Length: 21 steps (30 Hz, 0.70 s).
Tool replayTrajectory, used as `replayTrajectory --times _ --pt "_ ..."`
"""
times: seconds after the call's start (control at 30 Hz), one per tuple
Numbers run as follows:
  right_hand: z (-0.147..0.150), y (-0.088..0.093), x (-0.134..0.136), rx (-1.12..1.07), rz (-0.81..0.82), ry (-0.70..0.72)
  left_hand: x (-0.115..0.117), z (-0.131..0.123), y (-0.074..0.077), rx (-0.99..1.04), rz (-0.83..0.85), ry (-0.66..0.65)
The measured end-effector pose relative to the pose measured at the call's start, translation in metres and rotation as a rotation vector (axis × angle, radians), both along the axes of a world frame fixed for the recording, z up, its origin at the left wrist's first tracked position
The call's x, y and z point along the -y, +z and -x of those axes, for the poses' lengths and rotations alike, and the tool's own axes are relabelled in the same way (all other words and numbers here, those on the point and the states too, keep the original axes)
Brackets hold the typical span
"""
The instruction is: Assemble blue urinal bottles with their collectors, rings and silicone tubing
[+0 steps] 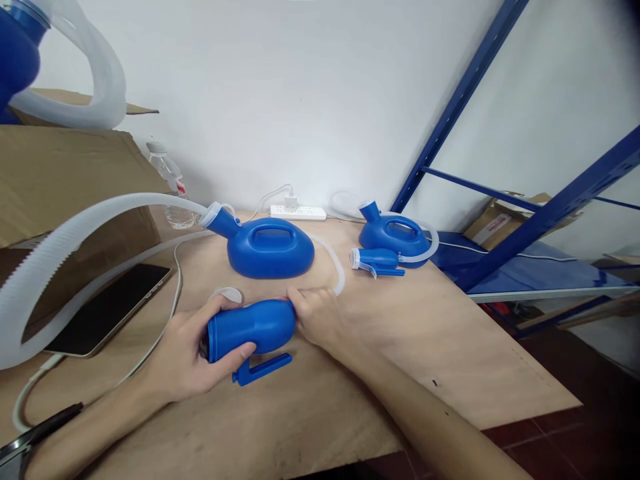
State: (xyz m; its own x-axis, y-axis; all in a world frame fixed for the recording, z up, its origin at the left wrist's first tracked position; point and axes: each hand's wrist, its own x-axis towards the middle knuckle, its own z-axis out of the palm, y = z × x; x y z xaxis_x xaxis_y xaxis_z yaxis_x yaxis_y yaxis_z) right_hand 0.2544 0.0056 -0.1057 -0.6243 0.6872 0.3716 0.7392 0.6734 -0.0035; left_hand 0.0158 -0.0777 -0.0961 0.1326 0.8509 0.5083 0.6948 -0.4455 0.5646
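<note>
My left hand [187, 350] is wrapped round the open end of a blue plastic urinal cup [265, 327], whose flat handle [265, 369] points toward me. At the cup's rounded end, my right hand [315, 313] is closed round the end of a clear hose [336, 267]; the joint is hidden by my fingers. Just above my left fingers shows a round translucent cap [227, 293]. Behind the cup stands a blue urinal bottle [270, 248], with a thick translucent hose [100, 213] at its white-collared mouth.
A second blue bottle [380, 233] and a smaller cup [377, 260] with hose sit back right. On the left are a cardboard box [75, 167], a water bottle [167, 173] and a dark tablet [110, 310] on a cable. A power strip [299, 213] lies by the wall, near a blue shelf rack [525, 273].
</note>
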Motion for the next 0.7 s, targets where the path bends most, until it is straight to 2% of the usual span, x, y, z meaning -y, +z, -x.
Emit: replayTrajectory --times 0.13,0.27,0.43,0.5,0.6,0.7 --pt "-0.003 -0.010 -0.007 0.015 -0.097 0.020 0.001 -0.013 0.016 0.192 0.239 0.006" --pt "-0.006 -0.014 -0.017 0.067 -0.160 0.022 -0.005 -0.021 0.024 0.465 0.536 0.011" --pt "-0.009 -0.015 -0.026 0.108 -0.230 0.030 -0.013 -0.027 0.030 0.774 0.961 0.190" --pt "-0.010 -0.014 -0.028 0.127 -0.238 0.016 -0.015 -0.028 0.033 0.834 1.089 0.215" --pt "-0.011 -0.009 -0.026 0.153 -0.224 -0.004 -0.018 -0.026 0.035 0.823 1.110 0.174" --pt "-0.009 0.002 -0.021 0.179 -0.107 -0.068 -0.018 -0.019 0.034 0.595 0.860 0.026"
